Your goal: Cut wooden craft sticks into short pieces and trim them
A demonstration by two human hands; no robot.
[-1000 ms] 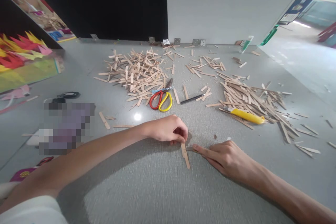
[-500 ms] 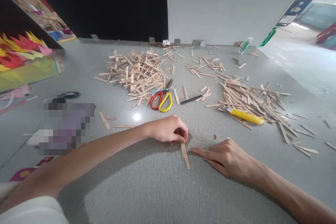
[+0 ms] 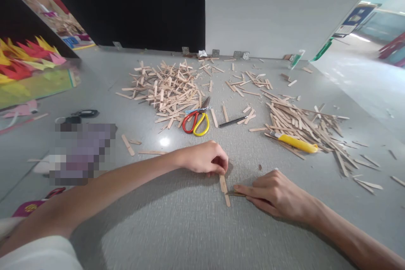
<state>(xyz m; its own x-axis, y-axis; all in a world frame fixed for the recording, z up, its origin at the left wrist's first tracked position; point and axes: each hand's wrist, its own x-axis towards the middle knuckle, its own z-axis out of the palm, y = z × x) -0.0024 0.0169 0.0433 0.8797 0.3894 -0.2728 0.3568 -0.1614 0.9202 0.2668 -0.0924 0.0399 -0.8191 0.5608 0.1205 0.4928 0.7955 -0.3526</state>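
My left hand (image 3: 206, 157) is closed in a pinch on the upper end of a small wooden craft stick piece (image 3: 223, 184). This piece overlaps a narrower stick (image 3: 228, 201) that reaches below it on the grey tabletop. From the right, my right hand (image 3: 271, 192) is closed around a thin, pointed strip (image 3: 238, 193), its index finger stretched along it. The strip's tip meets the edge of the overlapping sticks; whether it is wood or a blade I cannot tell. Just beyond my hands lie scissors (image 3: 196, 122) with red and yellow handles, and a dark pencil-like rod (image 3: 233, 122).
Heaps of craft sticks lie at the back left (image 3: 169, 88) and right (image 3: 294, 118), with a yellow utility knife (image 3: 297, 142) by the right one. Black (image 3: 136, 8) and white panels (image 3: 284, 8) stand behind. Keys (image 3: 85, 113) and a blurred-out object (image 3: 85, 152) are at left.
The strip in my right hand has slid slightly toward me, lower along the sticks, and its tip now touches them. My left hand keeps its pinch. The view has shifted slightly.
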